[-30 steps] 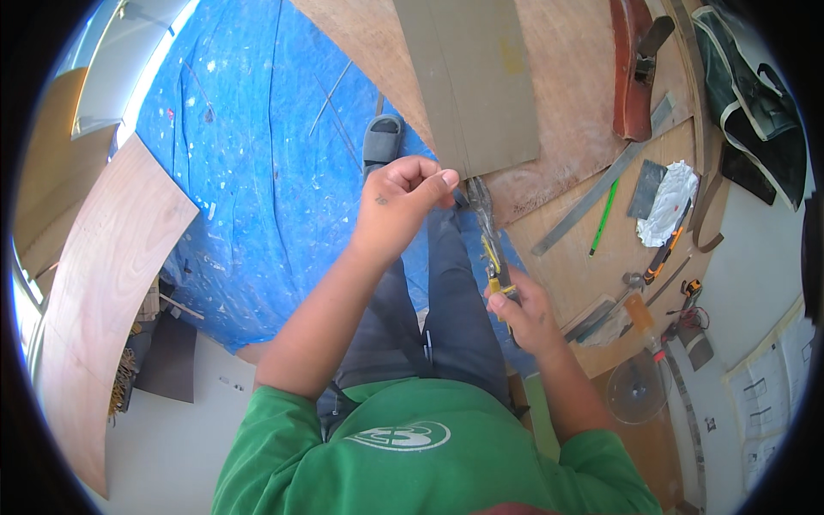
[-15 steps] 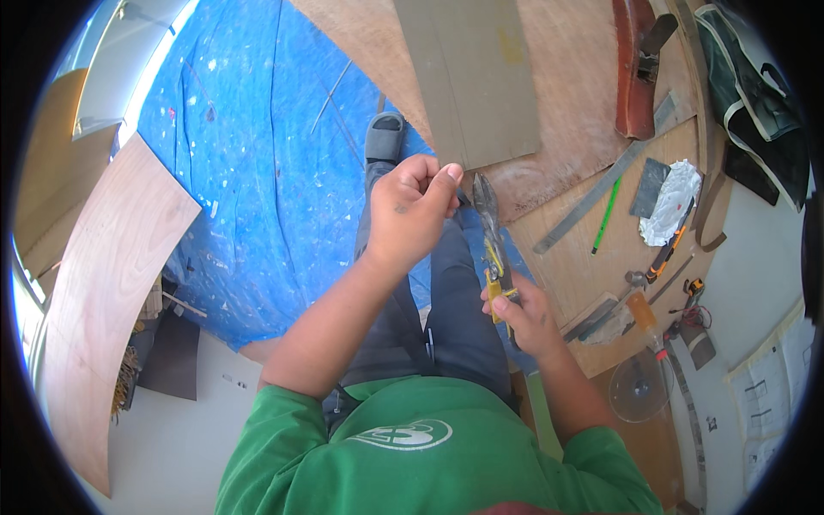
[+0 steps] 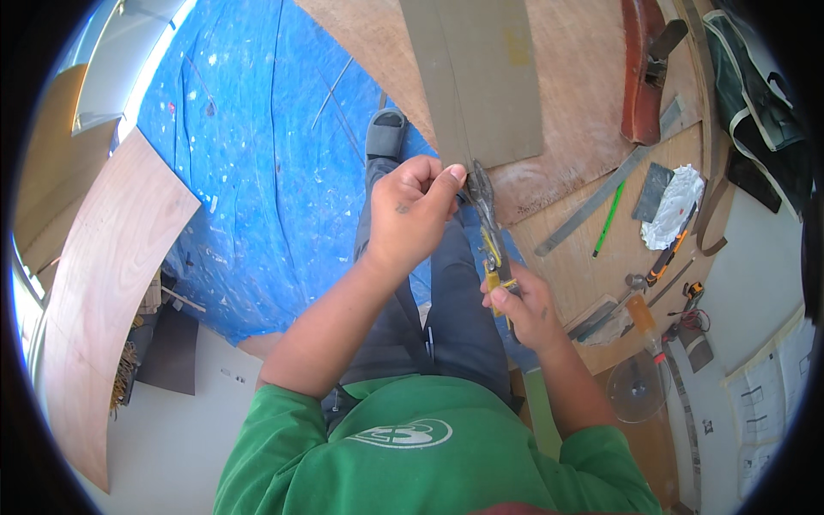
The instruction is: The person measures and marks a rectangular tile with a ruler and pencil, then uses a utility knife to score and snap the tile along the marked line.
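Note:
My left hand (image 3: 412,203) pinches the near left corner of a flat grey-brown sheet (image 3: 481,94) between thumb and fingers. My right hand (image 3: 527,311) is wrapped round the yellow handles of a pair of tin snips (image 3: 487,213). Their dark blades point away from me and meet the sheet's near edge, just right of my left fingertips. Whether the jaws have the edge between them is too small to tell. Most of the sheet lies over a wooden board (image 3: 579,77), and its far end runs out of view.
A blue tarp (image 3: 249,172) covers the floor at left, beside a curved plywood piece (image 3: 120,292). To the right lie a red-brown hand plane (image 3: 639,77), a metal ruler (image 3: 592,202), a green pencil (image 3: 608,219), crumpled foil (image 3: 672,206) and a clear plastic funnel-like piece (image 3: 637,386).
The tin snips have moved slightly away from me and leftward, so their blades now reach the sheet's edge. My left hand keeps its pinch, nearly unmoved.

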Available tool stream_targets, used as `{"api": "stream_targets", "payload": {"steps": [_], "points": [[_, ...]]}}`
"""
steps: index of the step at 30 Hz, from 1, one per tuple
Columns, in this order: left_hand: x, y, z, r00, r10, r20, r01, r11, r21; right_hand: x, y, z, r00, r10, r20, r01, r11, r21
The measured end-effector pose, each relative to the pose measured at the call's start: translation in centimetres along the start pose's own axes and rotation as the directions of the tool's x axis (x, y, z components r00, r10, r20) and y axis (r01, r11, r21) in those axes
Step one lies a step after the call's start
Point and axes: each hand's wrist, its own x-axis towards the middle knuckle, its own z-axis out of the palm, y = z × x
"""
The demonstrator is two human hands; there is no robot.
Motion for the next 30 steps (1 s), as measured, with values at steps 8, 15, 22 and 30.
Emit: {"api": "stream_targets", "payload": {"steps": [8, 15, 22, 30], "points": [[-0.1, 0.0, 0.0, 1.0, 0.0, 0.002, 0.0, 0.999, -0.034, -0.3, -0.5, -0.1, 1.0, 0.016, 0.021, -0.014, 0.994, -0.107], [0.3, -0.4, -0.2, 1.0, -0.002, 0.012, 0.002, 0.999, -0.032, -0.2, -0.7, 0.0, 1.0, 0.01, -0.013, -0.012, 0.992, -0.129], [0.2, -0.3, -0.2, 1.0, 0.005, 0.014, -0.004, 0.999, -0.049, -0.4, 0.0, 0.0, 0.999, 0.036, 0.013, -0.034, 0.995, -0.089], [-0.2, -0.2, -0.6, 0.999, -0.015, 0.03, 0.016, 0.999, -0.044, -1.0, 0.1, 0.6, 0.999, 0.034, 0.005, -0.034, 0.997, -0.063]]}}
